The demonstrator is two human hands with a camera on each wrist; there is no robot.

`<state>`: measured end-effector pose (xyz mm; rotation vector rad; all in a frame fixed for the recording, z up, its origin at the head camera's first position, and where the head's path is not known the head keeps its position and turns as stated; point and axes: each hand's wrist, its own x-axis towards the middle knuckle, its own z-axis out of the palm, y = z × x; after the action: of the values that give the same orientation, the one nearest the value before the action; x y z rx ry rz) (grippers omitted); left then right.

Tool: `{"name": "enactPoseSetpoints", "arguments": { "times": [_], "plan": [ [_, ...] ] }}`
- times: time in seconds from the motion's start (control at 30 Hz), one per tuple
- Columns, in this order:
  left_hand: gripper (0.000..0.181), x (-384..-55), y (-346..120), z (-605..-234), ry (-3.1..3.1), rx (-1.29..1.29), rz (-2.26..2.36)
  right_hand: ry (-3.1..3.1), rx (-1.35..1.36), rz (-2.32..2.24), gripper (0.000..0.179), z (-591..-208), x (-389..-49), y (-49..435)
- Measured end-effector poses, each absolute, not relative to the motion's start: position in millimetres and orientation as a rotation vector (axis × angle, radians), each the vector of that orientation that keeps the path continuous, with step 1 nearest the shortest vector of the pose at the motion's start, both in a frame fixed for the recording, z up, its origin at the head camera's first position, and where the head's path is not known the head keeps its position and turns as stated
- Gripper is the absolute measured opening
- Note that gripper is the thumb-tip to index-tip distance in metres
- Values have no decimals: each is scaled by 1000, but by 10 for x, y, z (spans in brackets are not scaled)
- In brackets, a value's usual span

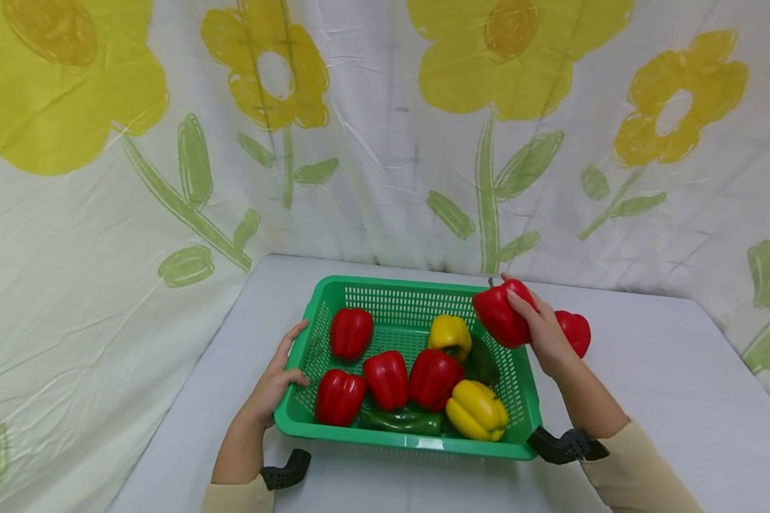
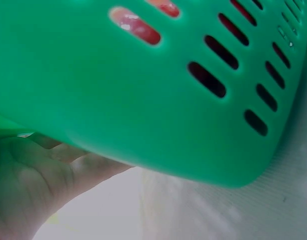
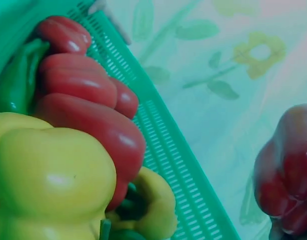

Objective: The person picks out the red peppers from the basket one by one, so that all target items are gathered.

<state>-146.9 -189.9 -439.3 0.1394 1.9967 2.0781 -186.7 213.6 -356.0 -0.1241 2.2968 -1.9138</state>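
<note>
Basket (image 1: 407, 442), one, green, slotted walls, set on a white table (image 1: 667, 385). Left hand (image 1: 272, 385): fingers and thumb hooked over the basket's left rim, part of the hand hidden by the wall in the left wrist view. Right hand (image 1: 542, 328): closed partway around one large red pepper (image 1: 503, 313), thumb laid across it, at the basket's back right corner; whether the pepper touches the rim cannot be told.

Contents: four red peppers (image 1: 351, 333), one at back left, three along the front; two yellow peppers (image 1: 477, 411), one near the right wall, one at front right; one long green pepper (image 1: 401, 422) along the front wall; one dark green vegetable (image 1: 484, 363) against the right side.

Room: bare slotted floor between the back-left red pepper and the rear yellow one. Outside the right rim, a further red pepper (image 1: 574, 331), partly hidden by the right hand. Table: wide strip at right, narrow strip behind, ending at a flowered cloth (image 1: 372, 178).
</note>
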Motion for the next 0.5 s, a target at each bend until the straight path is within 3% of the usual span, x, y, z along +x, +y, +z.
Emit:
{"name": "enactPoseSetpoints", "arguments": {
  "times": [0.5],
  "plan": [
    [87,-1453,-1882,-4366,2011,135,2069,2102,81,-2265,48,-3662,-1832,2490]
  ]
}}
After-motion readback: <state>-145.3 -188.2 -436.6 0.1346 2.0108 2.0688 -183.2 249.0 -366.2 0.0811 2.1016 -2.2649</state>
